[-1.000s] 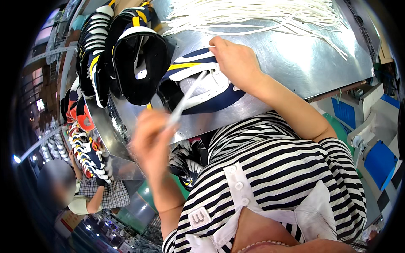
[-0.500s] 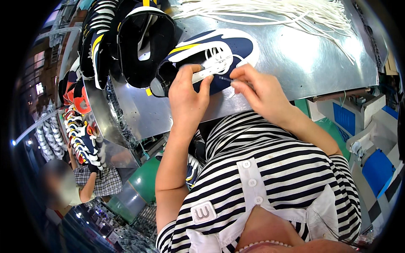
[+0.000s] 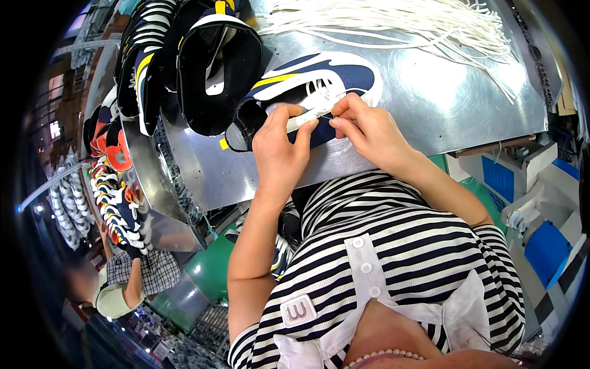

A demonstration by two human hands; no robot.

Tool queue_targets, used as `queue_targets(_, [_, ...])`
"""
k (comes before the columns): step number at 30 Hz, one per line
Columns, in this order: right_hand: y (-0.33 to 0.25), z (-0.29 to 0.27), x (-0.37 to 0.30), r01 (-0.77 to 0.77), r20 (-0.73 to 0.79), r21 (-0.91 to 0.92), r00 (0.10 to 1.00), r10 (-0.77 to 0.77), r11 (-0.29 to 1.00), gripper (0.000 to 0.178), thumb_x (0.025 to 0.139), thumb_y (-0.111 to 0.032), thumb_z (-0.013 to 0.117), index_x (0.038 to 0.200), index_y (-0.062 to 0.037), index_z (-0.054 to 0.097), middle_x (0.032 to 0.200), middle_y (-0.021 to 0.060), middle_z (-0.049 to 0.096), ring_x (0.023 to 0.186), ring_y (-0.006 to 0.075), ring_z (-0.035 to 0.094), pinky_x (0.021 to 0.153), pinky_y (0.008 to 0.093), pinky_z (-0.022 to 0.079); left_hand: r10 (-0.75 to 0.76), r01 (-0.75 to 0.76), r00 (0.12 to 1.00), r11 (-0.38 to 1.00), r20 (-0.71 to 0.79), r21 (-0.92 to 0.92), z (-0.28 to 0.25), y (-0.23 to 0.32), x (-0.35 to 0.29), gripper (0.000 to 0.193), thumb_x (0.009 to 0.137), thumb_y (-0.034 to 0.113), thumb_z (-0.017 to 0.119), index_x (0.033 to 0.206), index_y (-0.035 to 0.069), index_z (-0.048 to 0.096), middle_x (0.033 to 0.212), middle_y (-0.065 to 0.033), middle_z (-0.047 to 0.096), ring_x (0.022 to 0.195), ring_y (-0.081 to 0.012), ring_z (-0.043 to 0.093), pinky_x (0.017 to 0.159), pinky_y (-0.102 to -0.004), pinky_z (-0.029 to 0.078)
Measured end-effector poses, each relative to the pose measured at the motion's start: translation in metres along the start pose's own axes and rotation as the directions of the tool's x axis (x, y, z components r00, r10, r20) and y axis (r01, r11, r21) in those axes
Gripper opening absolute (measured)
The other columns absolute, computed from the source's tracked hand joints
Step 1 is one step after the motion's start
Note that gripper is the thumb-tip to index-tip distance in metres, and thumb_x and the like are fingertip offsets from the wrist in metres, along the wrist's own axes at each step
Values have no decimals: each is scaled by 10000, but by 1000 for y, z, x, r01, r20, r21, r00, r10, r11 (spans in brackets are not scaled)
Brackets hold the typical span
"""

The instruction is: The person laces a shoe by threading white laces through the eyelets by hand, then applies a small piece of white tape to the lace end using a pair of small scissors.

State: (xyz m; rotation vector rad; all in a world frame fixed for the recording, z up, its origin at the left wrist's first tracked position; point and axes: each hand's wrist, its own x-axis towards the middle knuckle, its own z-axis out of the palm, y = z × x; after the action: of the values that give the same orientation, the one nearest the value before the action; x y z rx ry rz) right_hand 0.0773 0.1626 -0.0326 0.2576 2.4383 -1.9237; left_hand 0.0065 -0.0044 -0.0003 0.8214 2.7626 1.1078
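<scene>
A navy, white and yellow shoe upper lies on its side on the metal tabletop, its dark opening toward the left. White lace runs through the eyelets on its front. My left hand is closed, thumb and forefinger pinching the white eyelet edge of the upper. My right hand is closed just to the right, its fingertips pinching a thin, needle-like tool that points at that edge. The fingers hide most of the tool, so its tip and handle cannot be made out.
Loose white laces lie in a heap at the table's far side. Black-lined shoe uppers stand on the left. Beyond the table, a row of shoes stands near a co-worker. Blue-and-white bins are at right.
My right hand has moved slightly left, closer to the left hand. The upper and my left hand have shifted a little right and nearer. The co-worker has leaned slightly.
</scene>
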Motion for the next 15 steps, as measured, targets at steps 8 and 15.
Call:
queue_targets(8, [-6,21,19,-185,53,231,983,178,955,187,952,-206,551,980,-28,503,668,89,646,629,220,656,597,366,493,187,-191,980,979,-64,-66,8,-6,-14,184,801,44,725,930,17,596,785,-132,587,661,-316,594,574,-383,458])
queue_targets(15, [-21,11,9,36,-39,-166,998,-44,985,211,974,-222,488,1031,-24,447,639,163,610,586,381,615,567,488,468,266,-263,963,963,-45,58,13,2,-24,211,784,-65,682,961,5,591,805,-128,595,664,-290,583,603,-350,463])
